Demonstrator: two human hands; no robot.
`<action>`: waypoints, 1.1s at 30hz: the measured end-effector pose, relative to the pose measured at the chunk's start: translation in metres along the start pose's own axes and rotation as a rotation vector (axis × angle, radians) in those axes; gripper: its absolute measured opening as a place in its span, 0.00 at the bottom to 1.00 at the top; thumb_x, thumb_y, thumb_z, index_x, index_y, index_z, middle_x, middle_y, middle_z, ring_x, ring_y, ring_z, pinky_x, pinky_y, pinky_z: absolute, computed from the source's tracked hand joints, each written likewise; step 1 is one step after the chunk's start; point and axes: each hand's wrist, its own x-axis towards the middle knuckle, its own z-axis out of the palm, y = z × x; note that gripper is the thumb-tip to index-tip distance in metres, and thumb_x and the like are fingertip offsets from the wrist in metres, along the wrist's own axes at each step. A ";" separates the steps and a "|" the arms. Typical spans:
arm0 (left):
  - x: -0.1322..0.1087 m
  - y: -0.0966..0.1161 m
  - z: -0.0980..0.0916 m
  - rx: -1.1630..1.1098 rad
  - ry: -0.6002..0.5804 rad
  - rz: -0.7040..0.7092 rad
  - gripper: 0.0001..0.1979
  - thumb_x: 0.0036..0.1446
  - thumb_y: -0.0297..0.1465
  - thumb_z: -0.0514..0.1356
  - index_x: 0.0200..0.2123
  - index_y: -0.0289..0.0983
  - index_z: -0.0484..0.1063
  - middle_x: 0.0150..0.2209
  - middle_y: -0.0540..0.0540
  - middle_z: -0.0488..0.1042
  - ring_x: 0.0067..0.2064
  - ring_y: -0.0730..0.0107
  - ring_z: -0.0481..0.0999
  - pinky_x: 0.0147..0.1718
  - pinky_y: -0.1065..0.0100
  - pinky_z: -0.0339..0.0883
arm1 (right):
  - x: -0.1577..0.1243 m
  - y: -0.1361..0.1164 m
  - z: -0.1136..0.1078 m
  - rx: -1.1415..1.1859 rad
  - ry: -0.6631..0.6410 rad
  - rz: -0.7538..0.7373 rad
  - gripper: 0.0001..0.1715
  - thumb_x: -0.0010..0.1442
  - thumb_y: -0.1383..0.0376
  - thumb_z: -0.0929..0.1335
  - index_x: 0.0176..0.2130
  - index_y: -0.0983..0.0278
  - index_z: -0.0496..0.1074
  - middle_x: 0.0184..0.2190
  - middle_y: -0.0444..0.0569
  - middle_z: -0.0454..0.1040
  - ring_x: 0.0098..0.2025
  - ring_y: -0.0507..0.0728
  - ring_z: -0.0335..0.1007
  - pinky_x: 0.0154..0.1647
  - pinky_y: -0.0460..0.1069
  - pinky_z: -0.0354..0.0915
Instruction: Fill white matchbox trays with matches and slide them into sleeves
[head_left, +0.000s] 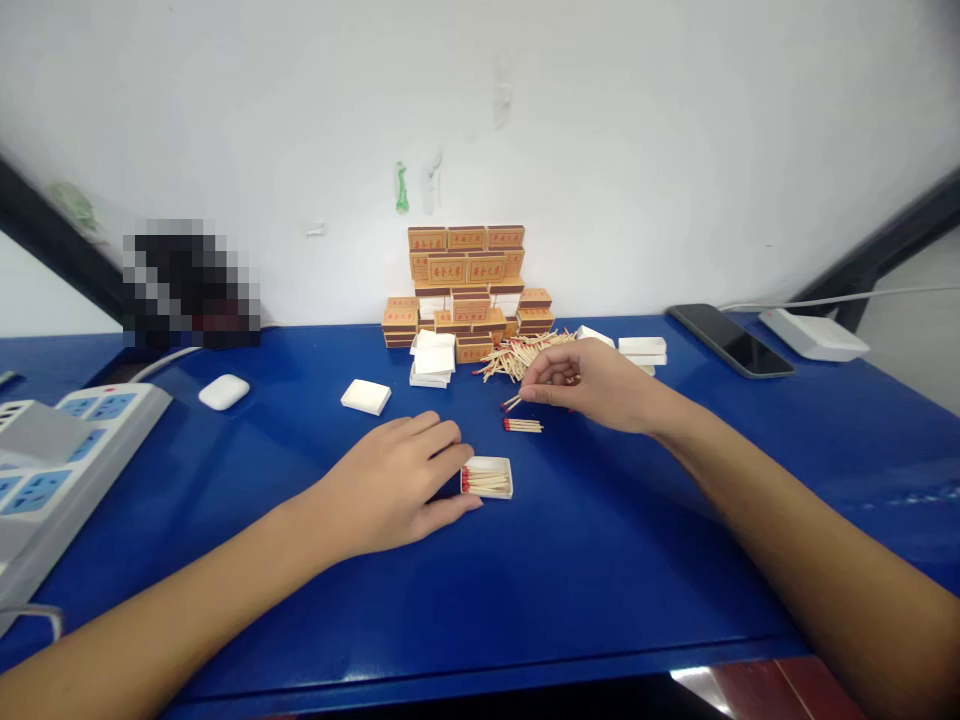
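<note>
A small white matchbox tray (498, 494) lies on the blue table with red-tipped matches (487, 480) inside. My left hand (409, 480) holds the tray's left end, thumb at the front corner and fingers at the back one. Above and right of the tray, my right hand (577, 380) pinches a couple of matches (512, 403) between thumb and fingers, heads pointing left. Just below those, a short row of matches (523, 426) lies flat and side by side. Behind my right hand spreads a loose heap of matches (525, 352), which the hand partly covers.
Printed matchboxes (466, 270) are stacked against the wall. White trays (433, 355) sit before them, a single white tray (366, 396) further left. A phone (727, 338) and white box (814, 335) lie right; a white earbud case (223, 391) and power strip (75, 440) left.
</note>
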 end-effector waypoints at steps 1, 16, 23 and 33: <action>0.000 0.000 0.000 -0.001 0.001 0.000 0.19 0.71 0.41 0.60 0.50 0.31 0.77 0.41 0.40 0.77 0.42 0.56 0.76 0.40 0.56 0.75 | 0.000 0.001 -0.001 -0.008 -0.014 0.003 0.20 0.56 0.47 0.76 0.34 0.61 0.79 0.27 0.46 0.78 0.28 0.53 0.67 0.28 0.51 0.61; 0.001 0.000 0.000 -0.001 0.004 0.004 0.19 0.72 0.41 0.60 0.51 0.31 0.77 0.42 0.40 0.77 0.42 0.57 0.76 0.40 0.57 0.75 | -0.004 0.003 -0.013 -0.249 -0.188 0.032 0.16 0.62 0.52 0.72 0.35 0.61 0.80 0.28 0.46 0.74 0.28 0.53 0.62 0.28 0.50 0.56; 0.000 0.001 -0.001 0.010 0.007 0.009 0.19 0.72 0.41 0.59 0.50 0.31 0.77 0.41 0.40 0.77 0.41 0.57 0.76 0.40 0.57 0.75 | -0.005 0.004 -0.015 -0.289 -0.203 0.041 0.15 0.61 0.52 0.72 0.36 0.62 0.79 0.29 0.46 0.74 0.29 0.54 0.63 0.29 0.51 0.57; 0.002 0.001 0.000 0.006 0.007 0.007 0.19 0.72 0.41 0.59 0.51 0.31 0.77 0.42 0.40 0.77 0.42 0.57 0.76 0.40 0.57 0.75 | -0.007 0.000 -0.010 -0.355 -0.232 0.023 0.13 0.65 0.56 0.68 0.37 0.62 0.76 0.34 0.50 0.78 0.32 0.56 0.69 0.32 0.51 0.61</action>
